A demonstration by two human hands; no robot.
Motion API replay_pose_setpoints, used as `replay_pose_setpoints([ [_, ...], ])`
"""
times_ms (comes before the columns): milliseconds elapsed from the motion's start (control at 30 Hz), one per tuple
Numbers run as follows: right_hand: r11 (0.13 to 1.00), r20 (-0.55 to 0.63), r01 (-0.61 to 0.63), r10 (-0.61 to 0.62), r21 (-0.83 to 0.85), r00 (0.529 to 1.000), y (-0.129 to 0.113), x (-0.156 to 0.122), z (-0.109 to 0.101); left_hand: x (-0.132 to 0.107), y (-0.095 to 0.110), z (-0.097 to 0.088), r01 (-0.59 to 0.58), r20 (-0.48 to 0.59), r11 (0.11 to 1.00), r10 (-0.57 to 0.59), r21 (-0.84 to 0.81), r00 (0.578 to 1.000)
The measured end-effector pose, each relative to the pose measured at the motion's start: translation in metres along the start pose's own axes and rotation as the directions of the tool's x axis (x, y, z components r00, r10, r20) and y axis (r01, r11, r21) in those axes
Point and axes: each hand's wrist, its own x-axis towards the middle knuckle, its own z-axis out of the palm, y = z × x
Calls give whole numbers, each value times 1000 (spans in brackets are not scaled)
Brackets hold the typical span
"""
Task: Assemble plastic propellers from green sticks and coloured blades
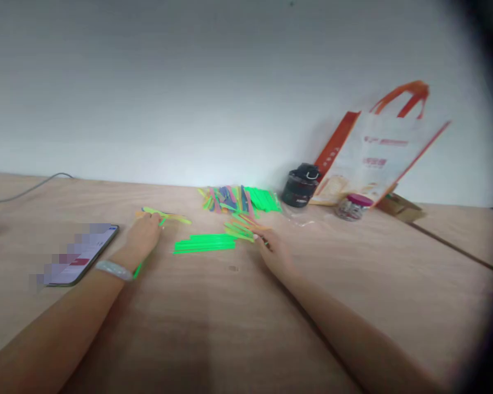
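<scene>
My left hand (142, 238) is closed at the fingertips on a thin bright green strip, which shows at the fingers and again below the wristband. Yellow strips (170, 216), with some orange and dark ones, lie by its fingertips. My right hand (274, 250) grips a loose bunch of thin strips (239, 229) in yellow, green and orange, fanned out to the left. Between the hands, a flat row of green strips (205, 243) rests on the table. Behind them lies a larger pile of mixed-colour strips (225, 198), with green ones at its right in what looks like clear plastic.
A phone (84, 254) lies left of my left hand, with a grey cable (28, 191) farther back. Along the wall stand a black bottle (299, 186), a white and orange bag (370, 153), a jar with a red lid (353, 208) and a cardboard box (400, 207).
</scene>
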Motion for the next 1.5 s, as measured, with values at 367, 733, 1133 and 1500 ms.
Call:
replay_pose_setpoints([
  [367, 938, 61, 126, -112, -323, 992, 12, 4, -7, 3, -6, 4, -28, -66, 998, 31, 48, 997],
  [733, 850, 161, 137, -63, -509, 985, 11, 3, -5, 8, -15, 15, -17, -132, 1000, 18, 12, 991],
  [1133, 821, 166, 147, -65, -551, 984, 13, 2, -4, -55, 98, 3, -663, -103, 745, 656, -69, 748],
  [1500, 825, 140, 165, -105, -540, 985, -2, 1, -1, -58, 105, 16, -631, -121, 769, 620, -104, 775],
])
